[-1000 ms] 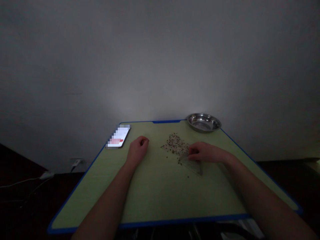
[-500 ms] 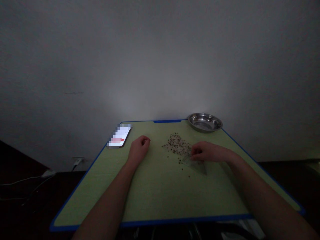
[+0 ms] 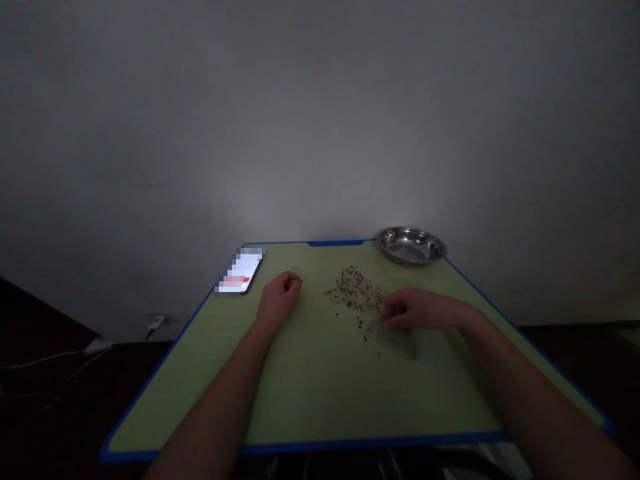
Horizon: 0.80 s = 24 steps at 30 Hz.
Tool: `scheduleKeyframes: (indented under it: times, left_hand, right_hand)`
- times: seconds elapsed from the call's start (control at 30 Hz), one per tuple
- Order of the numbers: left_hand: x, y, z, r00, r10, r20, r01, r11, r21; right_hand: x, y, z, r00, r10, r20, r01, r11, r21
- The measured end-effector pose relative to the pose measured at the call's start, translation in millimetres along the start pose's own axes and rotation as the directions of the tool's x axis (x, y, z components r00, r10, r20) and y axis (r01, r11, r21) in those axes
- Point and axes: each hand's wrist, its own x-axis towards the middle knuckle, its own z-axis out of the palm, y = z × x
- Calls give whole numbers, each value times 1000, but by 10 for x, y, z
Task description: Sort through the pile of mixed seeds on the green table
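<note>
Loosely curled into a fist, my left hand (image 3: 280, 297) rests on the table left of the pile, and I see nothing in it. At the pile's right edge, the fingers of my right hand (image 3: 407, 309) are pinched on a see-through piece with a curved edge (image 3: 397, 341), perhaps plastic. This clear piece tilts down toward the tabletop, its upper part hidden by the fingers. The pile (image 3: 356, 291) mixes small dark beans or seeds with pale grains. Several dark ones (image 3: 361, 324) lie strewn in front of it.
A shiny metal bowl (image 3: 411, 247) stands at the table's back right corner. A phone (image 3: 241, 272) with a lit screen lies at the back left. The pale green table (image 3: 300, 387) has a blue rim and stands against a grey wall. Cables (image 3: 75, 357) run along the floor at left.
My right hand has moved slightly toward me, and the clear piece has shifted with it, away from the pile. My left hand stays where it was.
</note>
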Motion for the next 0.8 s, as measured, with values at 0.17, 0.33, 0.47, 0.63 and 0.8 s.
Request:
scheduleKeyframes:
  times: [0.17, 0.33, 0.47, 0.63, 0.8]
  left_hand:
    - [3, 1, 0, 1000, -1, -1, 1, 1000, -2]
    - [-1, 6, -5, 1000, 9, 6, -9, 1000, -2]
    - [-4, 0, -2, 1000, 11, 2, -11, 1000, -15]
    - [-1, 5, 1, 1000, 0, 8, 0, 1000, -16]
    - [4, 15, -2, 1000, 3, 9, -2, 1000, -14]
  right_hand:
    - [8, -26, 22, 1000, 0, 8, 0, 1000, -2]
    - [34, -84, 51, 1000, -3, -25, 3, 1000, -8]
    - [77, -151, 101, 995, -12, -102, 7, 999, -51]
    - [150, -199, 164, 972, -50, -228, 15, 988, -156]
    - [161, -80, 92, 947, 8, -321, -71, 980, -184]
